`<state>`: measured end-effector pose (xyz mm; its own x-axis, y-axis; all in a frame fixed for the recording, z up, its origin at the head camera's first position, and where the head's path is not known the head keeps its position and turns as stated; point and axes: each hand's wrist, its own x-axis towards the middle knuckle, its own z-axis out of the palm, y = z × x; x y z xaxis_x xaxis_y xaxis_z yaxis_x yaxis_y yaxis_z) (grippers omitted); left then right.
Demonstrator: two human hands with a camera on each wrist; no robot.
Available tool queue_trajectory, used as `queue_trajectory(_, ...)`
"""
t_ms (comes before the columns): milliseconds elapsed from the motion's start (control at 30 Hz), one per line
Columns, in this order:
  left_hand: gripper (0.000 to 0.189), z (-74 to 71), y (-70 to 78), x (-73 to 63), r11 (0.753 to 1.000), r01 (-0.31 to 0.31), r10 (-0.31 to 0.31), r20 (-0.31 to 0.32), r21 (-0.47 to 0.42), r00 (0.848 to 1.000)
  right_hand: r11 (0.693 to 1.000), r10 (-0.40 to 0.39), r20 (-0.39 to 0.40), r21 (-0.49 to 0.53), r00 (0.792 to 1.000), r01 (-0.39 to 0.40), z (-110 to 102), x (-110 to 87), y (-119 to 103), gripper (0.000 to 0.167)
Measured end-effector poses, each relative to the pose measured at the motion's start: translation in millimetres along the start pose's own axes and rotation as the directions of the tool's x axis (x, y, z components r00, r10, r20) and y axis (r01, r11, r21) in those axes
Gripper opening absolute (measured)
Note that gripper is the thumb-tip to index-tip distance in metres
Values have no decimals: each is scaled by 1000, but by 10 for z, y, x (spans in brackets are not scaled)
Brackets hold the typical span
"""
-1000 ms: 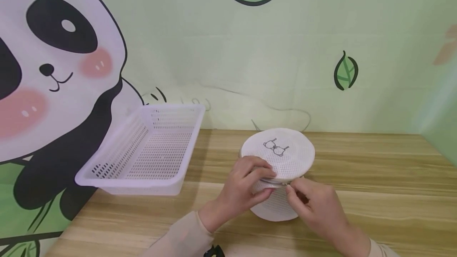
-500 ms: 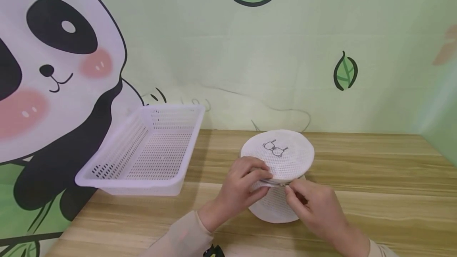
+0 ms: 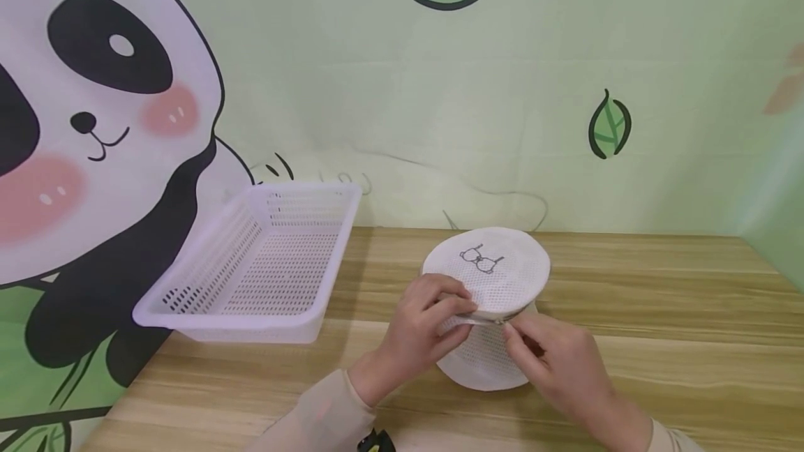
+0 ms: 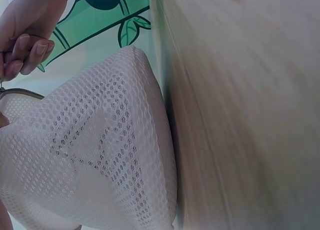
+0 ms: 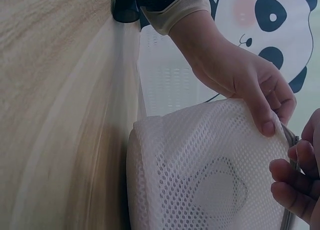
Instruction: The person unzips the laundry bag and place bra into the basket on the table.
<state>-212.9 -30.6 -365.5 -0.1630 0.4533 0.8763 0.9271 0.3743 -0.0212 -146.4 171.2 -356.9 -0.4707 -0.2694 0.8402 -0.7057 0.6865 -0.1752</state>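
Observation:
A round white mesh laundry bag (image 3: 511, 274) stands upright on the wooden table, its flat top printed with a small dark line drawing. My left hand (image 3: 423, 323) pinches the bag's edge by the zipper, thumb below and fingers on top. At the front of that edge my right hand (image 3: 559, 358) pinches the zipper's small pull. Dark zipper teeth (image 5: 288, 135) run along the rim in the right wrist view. From the left wrist, the mesh side (image 4: 110, 135) fills much of the view, and the curled right fingers (image 4: 37, 52) are above the zipper.
A white perforated plastic basket (image 3: 229, 321) stands on the table to the left. Behind it hangs a green backdrop (image 3: 377, 89) with a panda and leaves. A black device (image 3: 377, 441) is at my left wrist, near the front edge of the view.
The bag's top has shifted slightly left, and a little more of the zipper line shows beside my right fingers. Both hands stay nearly in place with the same grips.

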Motion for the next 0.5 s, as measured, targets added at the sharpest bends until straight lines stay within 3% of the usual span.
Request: queue_trajectory(500, 20, -18, -57, -12, 1000, -3, 3, -16, -6, 1000, 1000, 10, 60, -5, 998, -10, -69, 43, 81, 24)
